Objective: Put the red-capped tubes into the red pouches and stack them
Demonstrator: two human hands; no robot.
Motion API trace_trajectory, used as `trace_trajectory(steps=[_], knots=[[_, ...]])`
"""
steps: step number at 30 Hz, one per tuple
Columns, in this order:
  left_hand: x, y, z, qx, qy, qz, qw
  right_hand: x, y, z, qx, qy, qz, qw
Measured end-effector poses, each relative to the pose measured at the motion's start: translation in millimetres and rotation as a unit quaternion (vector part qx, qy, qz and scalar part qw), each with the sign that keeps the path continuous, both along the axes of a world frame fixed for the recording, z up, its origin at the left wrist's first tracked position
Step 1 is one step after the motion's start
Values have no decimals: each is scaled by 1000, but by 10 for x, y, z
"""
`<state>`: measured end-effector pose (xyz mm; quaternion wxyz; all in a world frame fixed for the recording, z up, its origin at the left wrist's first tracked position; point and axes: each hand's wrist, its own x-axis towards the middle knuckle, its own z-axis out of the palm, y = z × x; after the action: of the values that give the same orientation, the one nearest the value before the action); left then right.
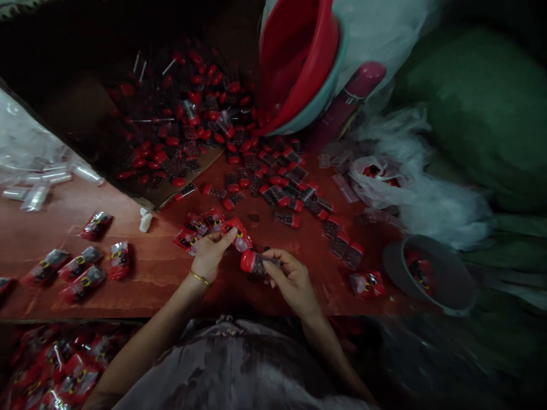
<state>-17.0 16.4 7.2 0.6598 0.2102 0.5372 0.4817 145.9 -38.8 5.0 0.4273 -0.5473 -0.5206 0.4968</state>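
Note:
My left hand [212, 249] is closed on a red printed plastic packet [240, 234], pinched between thumb and fingers. Just right of it, my right hand [292, 277] grips a small clear tube with a red cap [248, 261]; dark contents show through its wall. The cap points left, close below the packet, and I cannot tell whether they touch. Under and beside my left hand lie several more flat red packets [188, 238]. Beyond both hands spreads a heap of similar red-capped tubes [280, 193].
A tipped cardboard box [89, 119] spills tubes onto the red table [158, 285]. Filled packets [83, 283] lie at left. Behind stand a red basin [294, 62] and a pink bottle [348, 99]. A grey bowl [393, 265] and plastic bag [444, 210] are at right.

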Motion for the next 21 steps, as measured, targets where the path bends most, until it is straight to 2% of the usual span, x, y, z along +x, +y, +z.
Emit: trace_trajectory(steps=[3,5,11,14,17,21], knots=[[-2,-13,-37,39,-13,-9,999,-12,26,-38,-56,55,-1,997],[-6,-24,-77,66,-9,-18,998,-17,34,-63,-63,73,-14,995],[16,-46,-99,67,-7,-9,998,-46,4,-98,30,21,-109,993],[57,-48,-40,48,-36,-2,998,-76,-11,-116,42,-5,-108,993],[91,-48,8,32,-47,15,998,-100,-8,-136,15,3,-87,996],[123,-72,-4,29,-62,16,998,-133,1,-155,0,10,-91,996]])
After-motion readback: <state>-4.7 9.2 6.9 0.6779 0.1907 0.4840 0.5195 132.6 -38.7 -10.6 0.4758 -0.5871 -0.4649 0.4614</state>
